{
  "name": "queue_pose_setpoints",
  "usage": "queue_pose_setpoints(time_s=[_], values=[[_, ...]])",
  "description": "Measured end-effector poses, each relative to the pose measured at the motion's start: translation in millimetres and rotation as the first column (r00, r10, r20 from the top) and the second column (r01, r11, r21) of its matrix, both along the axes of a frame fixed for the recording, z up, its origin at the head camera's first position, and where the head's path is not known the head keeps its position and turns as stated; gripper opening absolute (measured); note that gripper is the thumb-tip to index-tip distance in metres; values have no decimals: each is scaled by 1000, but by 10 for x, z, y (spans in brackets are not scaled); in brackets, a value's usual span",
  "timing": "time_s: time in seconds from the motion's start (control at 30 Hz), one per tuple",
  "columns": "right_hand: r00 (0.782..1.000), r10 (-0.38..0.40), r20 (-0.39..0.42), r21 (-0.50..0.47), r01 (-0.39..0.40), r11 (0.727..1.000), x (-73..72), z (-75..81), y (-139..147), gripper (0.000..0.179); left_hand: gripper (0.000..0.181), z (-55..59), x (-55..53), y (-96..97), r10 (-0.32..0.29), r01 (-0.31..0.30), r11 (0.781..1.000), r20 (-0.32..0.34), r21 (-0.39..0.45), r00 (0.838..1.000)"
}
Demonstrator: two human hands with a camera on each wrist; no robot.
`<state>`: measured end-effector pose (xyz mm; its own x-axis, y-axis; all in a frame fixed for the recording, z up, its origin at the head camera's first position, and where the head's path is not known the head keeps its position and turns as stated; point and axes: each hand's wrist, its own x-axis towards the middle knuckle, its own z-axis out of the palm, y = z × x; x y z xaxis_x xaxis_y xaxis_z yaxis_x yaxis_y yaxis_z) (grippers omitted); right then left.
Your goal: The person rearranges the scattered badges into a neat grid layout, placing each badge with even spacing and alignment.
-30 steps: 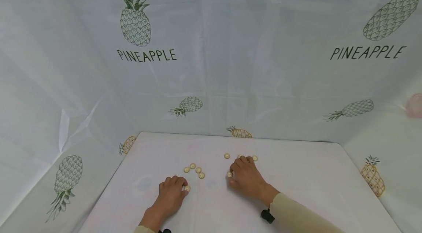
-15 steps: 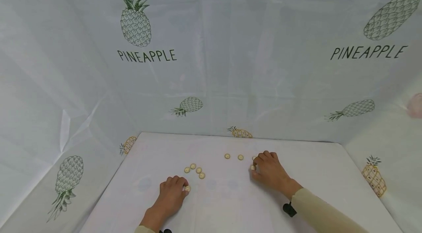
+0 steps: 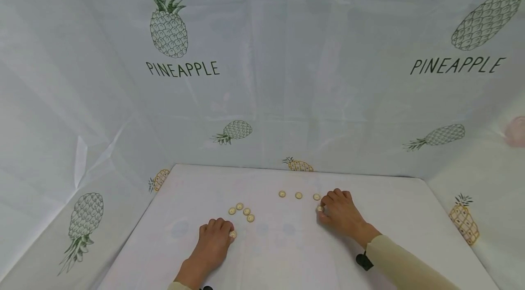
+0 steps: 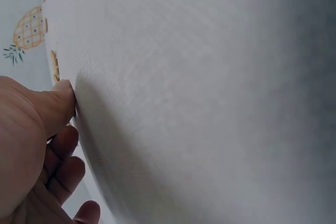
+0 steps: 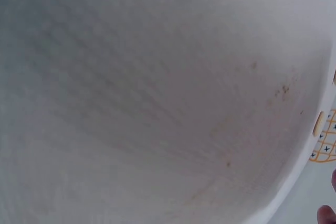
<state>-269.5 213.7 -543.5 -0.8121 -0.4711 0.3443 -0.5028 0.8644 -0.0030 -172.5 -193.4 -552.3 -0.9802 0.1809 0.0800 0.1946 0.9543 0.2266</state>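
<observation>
The right hand (image 3: 338, 211) has shifted rightward, pinching one disc (image 3: 320, 209); the left hand (image 3: 214, 240) pinches another disc (image 3: 233, 234); the backdrop (image 3: 295, 80) reads "PINEAPPLE".

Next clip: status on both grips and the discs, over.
Left grip pinches one disc; right grip pinches another disc. On table: four clustered discs, three discs in a row. No obstruction seen.
</observation>
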Motion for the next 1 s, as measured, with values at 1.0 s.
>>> queue_pose_setpoints(time_s=[1.0], values=[[999,33,26,-38,-32,999,-50,-102,15,10,17,47,7,7,21,-22,999,27,36,999]])
